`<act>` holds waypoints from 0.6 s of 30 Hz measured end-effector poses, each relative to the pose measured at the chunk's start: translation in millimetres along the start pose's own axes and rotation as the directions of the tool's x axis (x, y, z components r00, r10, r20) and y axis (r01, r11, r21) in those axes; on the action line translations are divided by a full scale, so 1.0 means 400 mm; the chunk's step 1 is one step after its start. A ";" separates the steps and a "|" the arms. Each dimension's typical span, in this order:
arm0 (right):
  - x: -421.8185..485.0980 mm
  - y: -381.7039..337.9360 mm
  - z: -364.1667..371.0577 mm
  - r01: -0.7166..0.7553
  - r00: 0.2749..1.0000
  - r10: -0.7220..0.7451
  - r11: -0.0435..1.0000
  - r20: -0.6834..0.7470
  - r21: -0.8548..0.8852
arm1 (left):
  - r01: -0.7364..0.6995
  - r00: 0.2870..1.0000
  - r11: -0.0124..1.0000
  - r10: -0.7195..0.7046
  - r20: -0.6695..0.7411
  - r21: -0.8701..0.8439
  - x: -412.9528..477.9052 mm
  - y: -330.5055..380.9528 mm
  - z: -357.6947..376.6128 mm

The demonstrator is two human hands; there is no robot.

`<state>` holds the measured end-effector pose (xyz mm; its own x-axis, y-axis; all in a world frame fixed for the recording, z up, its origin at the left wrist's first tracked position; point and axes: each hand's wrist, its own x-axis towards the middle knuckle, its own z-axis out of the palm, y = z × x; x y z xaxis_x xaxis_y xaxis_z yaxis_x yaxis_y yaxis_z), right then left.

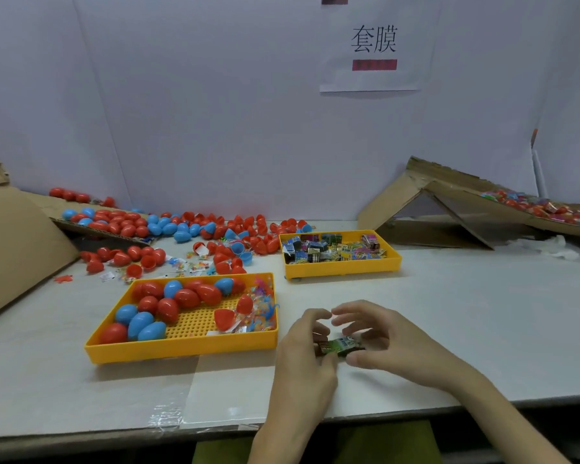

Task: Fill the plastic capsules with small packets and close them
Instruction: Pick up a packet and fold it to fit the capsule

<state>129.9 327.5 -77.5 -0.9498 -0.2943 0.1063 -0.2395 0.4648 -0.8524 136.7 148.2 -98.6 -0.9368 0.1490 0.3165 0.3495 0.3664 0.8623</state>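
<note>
Packet [340, 346] | long axis left-right | left hand [307, 344], right hand [382, 339] pinch its ends

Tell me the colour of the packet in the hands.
The packet is mostly green; head view.

Capsules [186, 298]: red, blue, mostly closed, in your near tray [181, 350]. Packets [329, 252] (assorted colours): heaped in far tray [342, 271]; green packet [340, 346] nearest you.
</note>
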 end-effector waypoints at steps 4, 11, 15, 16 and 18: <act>0.007 -0.001 0.015 0.067 0.996 -0.072 0.994 -0.059 -0.090 | -0.036 0.996 0.997 0.030 -0.082 -0.075 -0.009 0.010 -0.009; 0.156 -0.023 0.027 -0.063 0.970 -0.032 0.924 -0.239 -0.378 | -0.262 0.842 0.922 0.363 -0.399 0.287 -0.084 -0.010 -0.058; 0.168 -0.058 0.092 -0.037 0.948 -0.136 0.850 -0.287 -0.525 | 0.043 0.912 0.948 0.092 -0.399 0.316 -0.058 -0.063 -0.248; 0.158 -0.071 0.118 0.075 0.936 -0.217 0.893 -0.277 -0.445 | 0.119 0.930 0.941 0.007 -0.369 0.318 -0.053 -0.077 -0.291; 0.142 -0.100 0.168 0.209 0.939 -0.279 0.927 -0.202 -0.311 | 0.195 0.935 0.921 -0.071 -0.347 0.337 -0.050 -0.102 -0.346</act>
<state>99.0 235.9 -71.8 -0.8654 -0.2377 0.4412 -0.4832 0.6291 -0.6089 139.5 3.2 -85.5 -0.9052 -0.2058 0.3718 0.1430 0.6764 0.7225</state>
